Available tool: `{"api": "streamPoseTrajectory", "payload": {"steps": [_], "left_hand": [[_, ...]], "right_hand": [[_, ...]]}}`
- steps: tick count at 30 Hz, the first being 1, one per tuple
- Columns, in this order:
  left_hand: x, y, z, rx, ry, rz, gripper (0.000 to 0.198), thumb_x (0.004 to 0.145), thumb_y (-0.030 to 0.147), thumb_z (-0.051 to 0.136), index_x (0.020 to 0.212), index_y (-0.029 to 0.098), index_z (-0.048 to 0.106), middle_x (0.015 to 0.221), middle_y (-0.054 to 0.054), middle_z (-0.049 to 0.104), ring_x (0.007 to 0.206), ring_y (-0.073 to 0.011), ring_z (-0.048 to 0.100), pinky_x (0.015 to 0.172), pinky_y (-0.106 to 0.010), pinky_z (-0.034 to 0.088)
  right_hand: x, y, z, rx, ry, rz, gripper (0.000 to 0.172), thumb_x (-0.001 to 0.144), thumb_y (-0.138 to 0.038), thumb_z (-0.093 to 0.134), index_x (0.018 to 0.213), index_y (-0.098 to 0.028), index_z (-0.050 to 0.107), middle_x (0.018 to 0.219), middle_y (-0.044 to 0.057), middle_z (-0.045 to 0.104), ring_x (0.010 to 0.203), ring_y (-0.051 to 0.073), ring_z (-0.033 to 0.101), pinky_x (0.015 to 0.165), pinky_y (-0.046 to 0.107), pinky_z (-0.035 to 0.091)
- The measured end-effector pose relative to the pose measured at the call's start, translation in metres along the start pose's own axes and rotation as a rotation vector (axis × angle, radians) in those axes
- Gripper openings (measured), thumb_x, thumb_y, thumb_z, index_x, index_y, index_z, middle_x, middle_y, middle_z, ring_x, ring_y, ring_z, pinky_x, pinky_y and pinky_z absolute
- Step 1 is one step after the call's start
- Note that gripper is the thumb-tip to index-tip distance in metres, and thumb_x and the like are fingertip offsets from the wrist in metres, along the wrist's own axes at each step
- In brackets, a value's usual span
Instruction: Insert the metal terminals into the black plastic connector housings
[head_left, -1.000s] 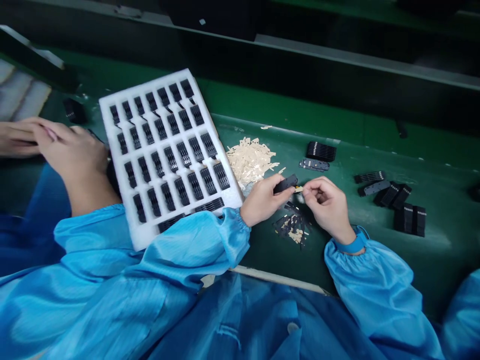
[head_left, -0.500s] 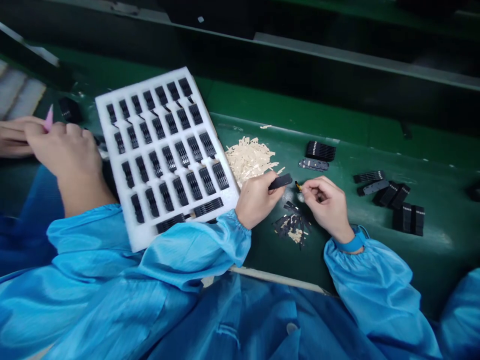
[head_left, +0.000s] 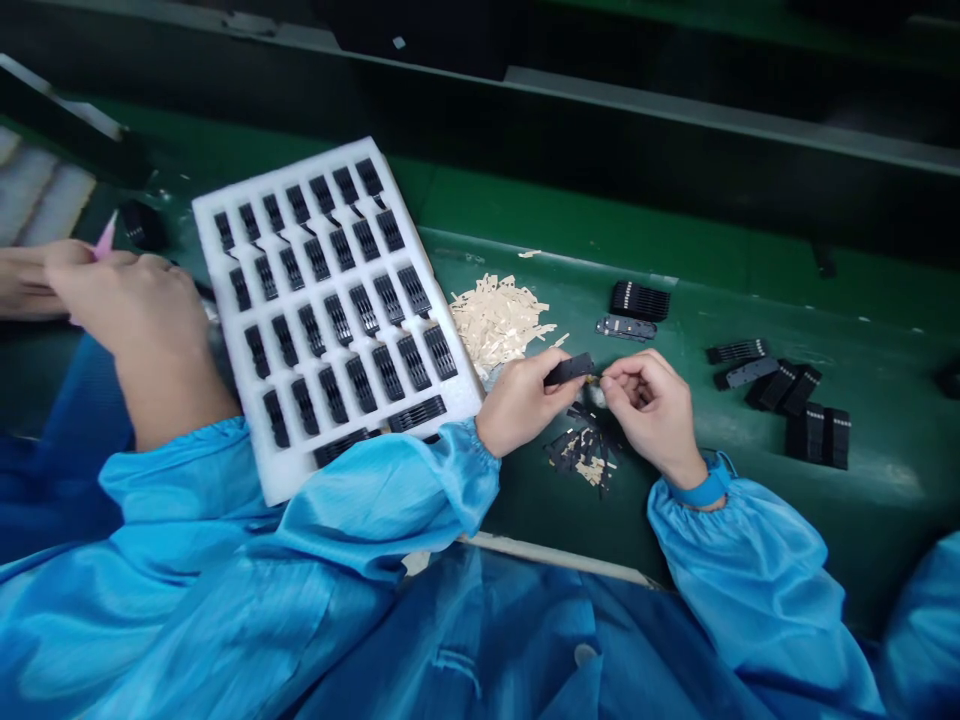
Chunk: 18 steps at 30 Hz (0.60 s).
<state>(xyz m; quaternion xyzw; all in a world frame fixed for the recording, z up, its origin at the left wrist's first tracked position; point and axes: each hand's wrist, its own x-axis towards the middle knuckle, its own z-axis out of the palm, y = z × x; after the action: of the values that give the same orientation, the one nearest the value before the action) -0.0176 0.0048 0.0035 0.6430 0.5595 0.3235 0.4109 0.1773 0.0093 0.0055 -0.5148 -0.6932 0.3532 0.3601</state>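
Observation:
My left hand (head_left: 523, 400) grips a flat black part (head_left: 569, 368) between thumb and fingers. Close to its right end, my right hand (head_left: 651, 405) pinches a tiny yellowish strip (head_left: 594, 380), which meets the end of the black part; whether they are joined is too small to tell. Beneath the hands lies a small pile of black and beige strips (head_left: 583, 455). A larger heap of beige pieces (head_left: 496, 318) spreads behind my left hand. At the left, a white foam tray (head_left: 247, 300) holds rows of black parts, and my left sleeve crosses its lower corner.
Black part stacks (head_left: 640, 300) and a grey-black plate (head_left: 626, 328) lie behind my right hand. More black stacks (head_left: 817, 436) sit to the right on the green table (head_left: 750, 520). Another person's hands (head_left: 135, 310) hold a pink tool (head_left: 106, 237) left of the tray.
The black part in my left hand and the strip in my right hand have come together. At the left, the other person's hands and pink tool have shifted slightly.

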Motion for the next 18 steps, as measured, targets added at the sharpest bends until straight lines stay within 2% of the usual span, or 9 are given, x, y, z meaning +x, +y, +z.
{"api": "streamPoseTrajectory", "payload": {"steps": [5, 9, 12, 14, 16, 18], "left_hand": [[-0.002, 0.005, -0.002, 0.083, -0.006, 0.105, 0.005, 0.087, 0.023, 0.063, 0.090, 0.020, 0.067, 0.069, 0.005, 0.062, 0.064, -0.0102, 0.057, 0.062, -0.022, 0.039], [-0.004, 0.004, 0.001, 0.090, -0.028, 0.159, 0.007, 0.085, 0.015, 0.063, 0.089, 0.020, 0.066, 0.073, 0.004, 0.064, 0.066, -0.0103, 0.058, 0.063, -0.022, 0.040], [-0.002, 0.003, 0.001, 0.013, -0.024, 0.132, 0.004, 0.086, 0.019, 0.064, 0.090, 0.020, 0.066, 0.072, 0.004, 0.062, 0.065, -0.0103, 0.057, 0.063, -0.022, 0.042], [0.002, 0.004, 0.000, -0.132, 0.096, 0.032, 0.007, 0.089, 0.026, 0.063, 0.090, 0.019, 0.064, 0.069, 0.004, 0.059, 0.060, -0.0096, 0.055, 0.058, -0.021, 0.044], [0.006, 0.005, -0.002, -0.309, 0.270, -0.086, 0.013, 0.091, 0.032, 0.062, 0.089, 0.019, 0.061, 0.068, 0.004, 0.055, 0.054, -0.0084, 0.053, 0.052, -0.020, 0.045], [0.009, 0.006, -0.003, -0.430, 0.359, -0.148, 0.016, 0.091, 0.034, 0.063, 0.089, 0.018, 0.060, 0.066, 0.005, 0.051, 0.050, -0.0075, 0.052, 0.049, -0.020, 0.048]], "right_hand": [[-0.002, 0.001, 0.003, 0.012, -0.078, 0.027, 0.004, 0.091, -0.021, 0.063, 0.090, -0.021, 0.067, 0.071, -0.003, 0.053, 0.057, 0.010, 0.046, 0.054, 0.026, 0.037], [-0.002, 0.003, 0.005, 0.009, -0.096, 0.036, 0.007, 0.090, -0.020, 0.062, 0.085, -0.020, 0.066, 0.065, -0.004, 0.050, 0.054, 0.010, 0.043, 0.052, 0.025, 0.036], [0.000, 0.006, 0.004, 0.066, -0.065, 0.087, 0.006, 0.088, -0.020, 0.062, 0.083, -0.020, 0.065, 0.065, -0.003, 0.054, 0.054, 0.010, 0.045, 0.051, 0.025, 0.037], [0.002, 0.008, 0.004, 0.120, 0.031, 0.132, 0.006, 0.087, -0.021, 0.063, 0.082, -0.020, 0.065, 0.068, -0.002, 0.058, 0.056, 0.011, 0.048, 0.052, 0.025, 0.039], [0.006, 0.009, 0.005, 0.146, 0.124, 0.168, 0.006, 0.088, -0.024, 0.062, 0.086, -0.020, 0.066, 0.071, 0.000, 0.061, 0.058, 0.012, 0.051, 0.053, 0.025, 0.040], [0.009, 0.008, 0.008, 0.091, 0.139, 0.154, 0.011, 0.090, -0.026, 0.061, 0.094, -0.020, 0.070, 0.072, 0.000, 0.062, 0.058, 0.013, 0.051, 0.054, 0.026, 0.041]]}}
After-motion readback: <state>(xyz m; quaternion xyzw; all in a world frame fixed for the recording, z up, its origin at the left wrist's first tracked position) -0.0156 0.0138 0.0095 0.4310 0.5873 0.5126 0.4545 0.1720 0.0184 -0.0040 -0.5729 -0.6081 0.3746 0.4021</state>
